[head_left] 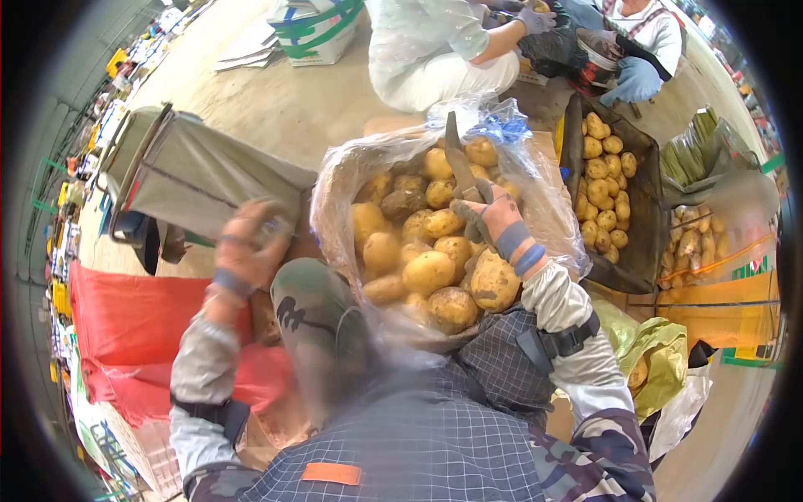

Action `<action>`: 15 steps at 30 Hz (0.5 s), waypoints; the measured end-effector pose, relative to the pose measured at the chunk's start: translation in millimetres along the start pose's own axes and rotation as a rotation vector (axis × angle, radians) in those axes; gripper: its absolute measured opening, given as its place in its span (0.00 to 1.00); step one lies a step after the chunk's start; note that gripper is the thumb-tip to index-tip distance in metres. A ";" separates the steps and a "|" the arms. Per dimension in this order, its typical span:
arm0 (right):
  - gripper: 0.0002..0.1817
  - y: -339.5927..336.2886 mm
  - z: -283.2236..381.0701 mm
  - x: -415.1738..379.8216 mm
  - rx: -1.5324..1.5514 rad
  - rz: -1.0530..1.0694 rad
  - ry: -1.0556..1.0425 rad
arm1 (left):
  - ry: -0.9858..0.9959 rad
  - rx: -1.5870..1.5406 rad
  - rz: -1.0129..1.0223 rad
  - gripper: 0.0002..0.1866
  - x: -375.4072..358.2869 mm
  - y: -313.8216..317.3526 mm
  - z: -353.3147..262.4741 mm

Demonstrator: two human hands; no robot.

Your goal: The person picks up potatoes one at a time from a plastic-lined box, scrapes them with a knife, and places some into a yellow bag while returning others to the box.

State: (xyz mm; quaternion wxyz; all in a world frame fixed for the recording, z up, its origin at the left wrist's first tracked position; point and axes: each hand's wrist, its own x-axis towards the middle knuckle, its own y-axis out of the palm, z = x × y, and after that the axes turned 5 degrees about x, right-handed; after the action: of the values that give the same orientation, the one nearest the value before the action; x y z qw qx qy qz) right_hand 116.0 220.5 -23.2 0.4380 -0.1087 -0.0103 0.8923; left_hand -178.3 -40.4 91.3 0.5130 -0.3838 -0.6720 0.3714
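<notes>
A box lined with clear plastic stands in front of me, full of potatoes, some with dark dirt on them. Over its right part, my right hand is closed around a knife, whose blade points up and away from me. To the left of the box, my left hand is smeared by motion beside the grey-green folding chair; whether its fingers hold anything cannot be made out. Both hands wear fingered gloves or wraps and bands at the wrists.
Right of the box is a dark crate of smaller potatoes. The folding chair and a red bag are at the left. Two people sit beyond the box. A yellow-green bag lies at the lower right.
</notes>
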 end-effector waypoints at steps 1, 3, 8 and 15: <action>0.23 -5.9 0.1 1.6 -0.022 -0.004 0.022 | -0.081 -0.107 0.157 0.17 20.3 26.9 -11.2; 0.33 -17.6 0.3 4.7 -0.065 -0.010 0.065 | -0.123 -0.158 0.399 0.18 51.4 81.4 -18.6; 0.32 -29.8 -15.3 22.9 -0.067 -0.098 0.074 | 0.011 0.299 0.821 0.32 100.9 206.6 -14.4; 0.29 -35.6 16.6 28.3 -0.032 0.054 0.167 | -0.012 0.438 0.931 0.42 110.7 274.1 -12.4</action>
State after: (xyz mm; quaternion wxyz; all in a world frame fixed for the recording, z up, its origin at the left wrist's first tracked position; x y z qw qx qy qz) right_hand 123.7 265.9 -8.1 0.4113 -0.1901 0.0152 0.8913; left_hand -149.1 178.0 -106.2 0.3579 -0.5236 -0.3393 0.6947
